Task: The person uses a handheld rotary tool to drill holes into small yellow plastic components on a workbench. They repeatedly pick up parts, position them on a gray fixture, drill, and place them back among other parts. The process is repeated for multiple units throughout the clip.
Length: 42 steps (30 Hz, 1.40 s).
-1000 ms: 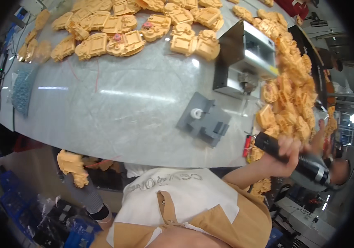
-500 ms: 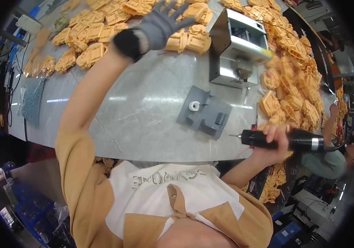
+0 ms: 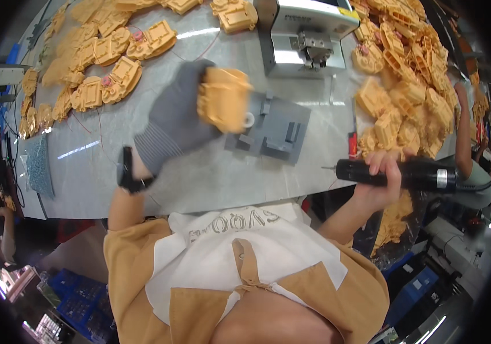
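My left hand (image 3: 179, 114), in a grey glove, is closed on an orange-yellow plastic housing (image 3: 226, 98), blurred by motion. It holds the part above the left edge of a grey fixture block (image 3: 283, 137) with raised ribs and a white round peg (image 3: 248, 120). Bare and wrapped round a black electric screwdriver (image 3: 400, 174), my right hand (image 3: 384, 175) stays at the right near the table's front edge. The screwdriver's thin bit points left, to the right of the fixture and apart from it.
Behind the fixture stands a silver and black machine (image 3: 306, 43). Orange housings (image 3: 105, 46) lie at the far left, some with thin red wires; a large heap (image 3: 406, 74) fills the right. A bag of small bluish pieces (image 3: 39, 166) lies at the left edge. Other people's arms show at both sides.
My left hand, open and outstretched over the far housings before, has come back toward me and now grips a housing near the fixture. My right hand keeps its hold on the screwdriver.
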Each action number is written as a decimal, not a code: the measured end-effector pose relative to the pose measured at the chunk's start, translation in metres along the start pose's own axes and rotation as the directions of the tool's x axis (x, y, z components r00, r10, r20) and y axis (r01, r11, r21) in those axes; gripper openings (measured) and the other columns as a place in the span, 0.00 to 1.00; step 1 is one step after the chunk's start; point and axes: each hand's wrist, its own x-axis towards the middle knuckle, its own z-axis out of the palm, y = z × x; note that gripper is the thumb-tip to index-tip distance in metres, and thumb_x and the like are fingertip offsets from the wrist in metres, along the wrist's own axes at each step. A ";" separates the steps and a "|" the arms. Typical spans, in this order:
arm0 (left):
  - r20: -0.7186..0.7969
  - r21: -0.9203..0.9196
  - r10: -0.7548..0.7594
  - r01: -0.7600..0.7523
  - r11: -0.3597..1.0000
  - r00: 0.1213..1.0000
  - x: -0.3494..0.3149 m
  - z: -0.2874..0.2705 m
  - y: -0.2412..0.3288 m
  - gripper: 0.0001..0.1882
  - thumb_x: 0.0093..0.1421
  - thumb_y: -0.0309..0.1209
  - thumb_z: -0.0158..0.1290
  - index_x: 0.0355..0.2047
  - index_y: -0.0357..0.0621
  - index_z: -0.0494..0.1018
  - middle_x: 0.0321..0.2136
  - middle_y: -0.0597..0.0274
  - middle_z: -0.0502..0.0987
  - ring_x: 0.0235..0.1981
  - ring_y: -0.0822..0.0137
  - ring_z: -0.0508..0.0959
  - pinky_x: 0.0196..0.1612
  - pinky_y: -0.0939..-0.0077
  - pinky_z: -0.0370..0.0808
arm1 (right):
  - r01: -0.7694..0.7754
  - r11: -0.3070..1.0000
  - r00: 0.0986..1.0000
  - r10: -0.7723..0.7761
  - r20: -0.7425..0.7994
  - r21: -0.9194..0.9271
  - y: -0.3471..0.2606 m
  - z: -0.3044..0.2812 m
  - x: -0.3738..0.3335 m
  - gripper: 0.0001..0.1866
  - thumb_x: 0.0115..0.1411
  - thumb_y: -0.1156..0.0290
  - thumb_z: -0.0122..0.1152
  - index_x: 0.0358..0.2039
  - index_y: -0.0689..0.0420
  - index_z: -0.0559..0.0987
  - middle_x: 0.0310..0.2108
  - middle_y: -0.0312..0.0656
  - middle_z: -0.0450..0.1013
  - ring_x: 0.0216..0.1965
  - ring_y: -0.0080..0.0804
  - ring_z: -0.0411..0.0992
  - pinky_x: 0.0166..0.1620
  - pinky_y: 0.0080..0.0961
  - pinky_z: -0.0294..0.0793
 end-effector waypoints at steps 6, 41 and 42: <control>0.149 0.315 0.145 -0.186 0.931 0.978 0.004 0.033 0.057 0.45 0.35 0.48 0.64 0.52 0.44 0.58 0.48 0.50 0.64 0.48 0.55 0.67 0.51 0.65 0.65 | 0.013 1.000 1.000 -0.013 -0.023 -0.012 0.003 -0.001 0.001 0.23 0.48 0.77 0.48 0.47 0.62 0.61 0.18 0.36 0.59 0.17 0.26 0.60 0.28 0.27 0.63; -0.088 -0.161 -0.120 0.105 0.981 0.989 -0.047 0.054 0.038 0.42 0.38 0.42 0.66 0.54 0.47 0.62 0.56 0.44 0.55 0.54 0.48 0.63 0.54 0.62 0.65 | 0.481 0.817 0.869 -0.395 0.299 -0.318 0.060 0.138 0.118 0.15 0.48 0.85 0.55 0.37 0.66 0.67 0.16 0.37 0.66 0.14 0.22 0.65 0.19 0.18 0.64; -0.070 -0.163 -0.075 0.063 0.985 0.995 -0.048 0.055 0.033 0.43 0.37 0.42 0.66 0.54 0.48 0.62 0.56 0.43 0.56 0.53 0.47 0.63 0.53 0.61 0.65 | 0.342 0.865 0.927 -0.248 0.280 -0.367 0.068 0.136 0.116 0.15 0.48 0.84 0.55 0.38 0.66 0.67 0.16 0.37 0.66 0.14 0.22 0.65 0.20 0.19 0.65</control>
